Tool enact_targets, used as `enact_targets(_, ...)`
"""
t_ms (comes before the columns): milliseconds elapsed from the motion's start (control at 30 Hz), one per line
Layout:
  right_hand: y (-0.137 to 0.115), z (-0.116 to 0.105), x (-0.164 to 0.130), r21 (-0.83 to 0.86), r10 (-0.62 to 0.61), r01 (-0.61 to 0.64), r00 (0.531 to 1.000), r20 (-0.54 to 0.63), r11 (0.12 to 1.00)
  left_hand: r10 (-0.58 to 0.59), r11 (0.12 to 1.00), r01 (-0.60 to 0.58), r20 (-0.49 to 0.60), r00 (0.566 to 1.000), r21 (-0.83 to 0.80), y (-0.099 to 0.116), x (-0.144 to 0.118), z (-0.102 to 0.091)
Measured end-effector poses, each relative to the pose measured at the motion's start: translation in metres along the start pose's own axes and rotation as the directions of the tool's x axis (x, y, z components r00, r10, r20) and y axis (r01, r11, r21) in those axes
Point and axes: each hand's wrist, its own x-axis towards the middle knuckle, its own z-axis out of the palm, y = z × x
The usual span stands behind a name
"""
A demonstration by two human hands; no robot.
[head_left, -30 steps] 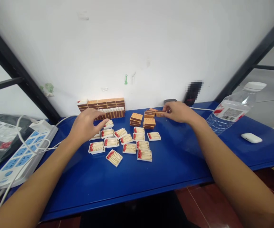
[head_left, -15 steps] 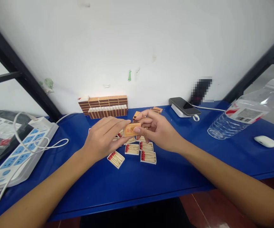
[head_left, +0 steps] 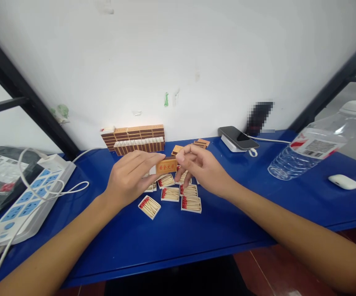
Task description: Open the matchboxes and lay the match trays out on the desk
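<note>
An orange matchbox (head_left: 166, 166) with dark striking sides is held up between my hands over the desk. White shows at its left end, perhaps part of the inner tray. My left hand (head_left: 131, 172) grips that left side between thumb and fingers. At the right end, my right hand (head_left: 201, 166) pinches the box with thumb and forefinger, the other fingers curled below. Under and in front of the hands lie several open trays of red-tipped matches (head_left: 170, 194), some partly hidden by the fingers. One tray (head_left: 149, 206) sits apart at the front left.
Against the wall stands a stack of matchboxes (head_left: 140, 131), with a row of upright boxes before it. A few loose matchboxes (head_left: 201, 143) lie behind my right hand. A phone on a stand (head_left: 238, 137), water bottle (head_left: 307, 148), white case (head_left: 344, 181) and power strip (head_left: 32, 197) flank them.
The matchbox has turned, its lettered face now upright toward me, and white now shows at its left end. My right thumb has moved from the face to the right end.
</note>
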Motion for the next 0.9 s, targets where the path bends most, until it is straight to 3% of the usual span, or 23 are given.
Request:
enact_targets(133,0.0,-0.003,0.001,-0.013,0.084,-0.083,0.99,0.11,0.996,0.101,0.992,-0.104,0.053,0.993,0.07,-0.004,-0.002,-0.003)
enact_targets(200,-0.001,-0.005,0.001,-0.062,0.052,-0.045,0.992,0.114,0.997,0.117,0.989,-0.122,0.058,0.991,0.085,-0.005,0.0,-0.005)
enact_targets(333,0.0,-0.009,0.002,-0.198,-0.082,0.087,0.996,0.032,0.976,0.015,0.998,-0.018,0.05,0.999,0.057,-0.008,0.005,-0.008)
enact_targets(567,0.004,-0.014,0.007,-0.335,-0.173,0.166,0.985,0.008,0.928,-0.133,0.982,0.146,0.114,0.985,-0.117,-0.015,0.006,-0.008)
enact_targets(667,0.004,-0.021,0.009,-0.476,-0.234,0.222,0.972,0.035,0.851,-0.19,0.967,0.211,0.151,0.97,-0.145,-0.019,0.006,-0.009)
enact_targets(900,-0.012,-0.057,0.012,-0.79,-0.389,0.259,0.921,0.028,0.556,-0.333,0.937,0.347,0.197,0.922,-0.046,-0.043,0.001,-0.02)
